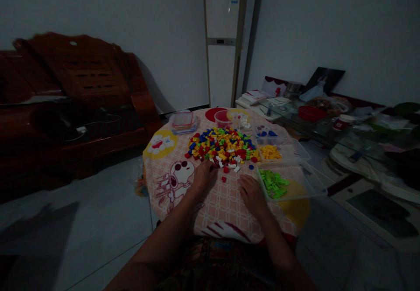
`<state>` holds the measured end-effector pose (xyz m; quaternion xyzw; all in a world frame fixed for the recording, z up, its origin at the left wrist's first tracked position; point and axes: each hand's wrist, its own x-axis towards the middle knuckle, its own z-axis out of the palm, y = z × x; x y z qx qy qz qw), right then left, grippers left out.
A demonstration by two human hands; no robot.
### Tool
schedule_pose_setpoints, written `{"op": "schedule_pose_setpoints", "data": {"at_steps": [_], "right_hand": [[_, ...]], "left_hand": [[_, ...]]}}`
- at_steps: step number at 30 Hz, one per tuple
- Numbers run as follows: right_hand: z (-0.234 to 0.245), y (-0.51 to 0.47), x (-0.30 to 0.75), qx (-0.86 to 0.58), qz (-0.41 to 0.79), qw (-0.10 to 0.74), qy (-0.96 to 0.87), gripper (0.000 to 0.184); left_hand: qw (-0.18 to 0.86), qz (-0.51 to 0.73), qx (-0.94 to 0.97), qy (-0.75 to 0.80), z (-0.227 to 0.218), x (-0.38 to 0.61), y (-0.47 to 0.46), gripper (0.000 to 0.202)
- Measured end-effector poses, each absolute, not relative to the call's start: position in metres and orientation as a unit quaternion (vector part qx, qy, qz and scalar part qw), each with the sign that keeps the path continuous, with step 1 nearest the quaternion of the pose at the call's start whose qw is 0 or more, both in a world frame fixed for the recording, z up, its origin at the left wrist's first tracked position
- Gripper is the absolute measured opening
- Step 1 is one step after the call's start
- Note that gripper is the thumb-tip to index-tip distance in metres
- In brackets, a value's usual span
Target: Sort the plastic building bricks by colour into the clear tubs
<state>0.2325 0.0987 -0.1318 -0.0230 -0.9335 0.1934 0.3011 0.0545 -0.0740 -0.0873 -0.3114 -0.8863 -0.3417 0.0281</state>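
Note:
A heap of mixed toy building bricks (223, 144) in red, yellow, blue, green and white lies on the round table's patterned cloth (226, 212). My left hand (204, 176) is at the heap's near edge, its fingers bent together among the bricks; what they hold, if anything, is hidden. Palm down, my right hand (252, 192) rests on the cloth with fingers apart, left of a clear tray (306, 184) with green bricks (273, 184). Between the hands a small red brick (223, 179) lies loose, with white bricks (232, 166) just beyond.
Behind the green bricks' tray, another clear tray (297, 149) holds yellow bricks (271, 152); a further one has blue pieces (266, 133). A pink-tinted round tub (222, 118) and stacked lidded boxes (183, 121) stand at the back. A cluttered glass table (292, 111) is at right, a wooden sofa (82, 85) at left.

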Motion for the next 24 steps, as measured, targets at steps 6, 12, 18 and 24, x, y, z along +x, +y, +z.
{"op": "schedule_pose_setpoints", "data": {"at_steps": [6, 12, 18, 24], "right_hand": [[-0.134, 0.100, 0.231, -0.023, 0.191, 0.304, -0.933, 0.033], [-0.132, 0.098, 0.232, -0.023, 0.193, 0.301, -0.933, 0.032], [-0.131, 0.097, 0.233, -0.027, 0.203, 0.295, -0.933, 0.034], [-0.134, 0.100, 0.231, -0.016, 0.201, 0.290, -0.936, 0.032]], "left_hand": [[0.002, -0.437, -0.260, -0.861, -0.084, 0.057, -0.070, 0.015], [-0.091, -0.612, -0.198, -0.760, -0.080, 0.068, -0.047, 0.014], [-0.105, -0.603, -0.292, -0.735, -0.067, 0.061, 0.002, 0.009], [-0.107, -0.564, -0.367, -0.731, -0.048, 0.074, 0.072, 0.017]]}}
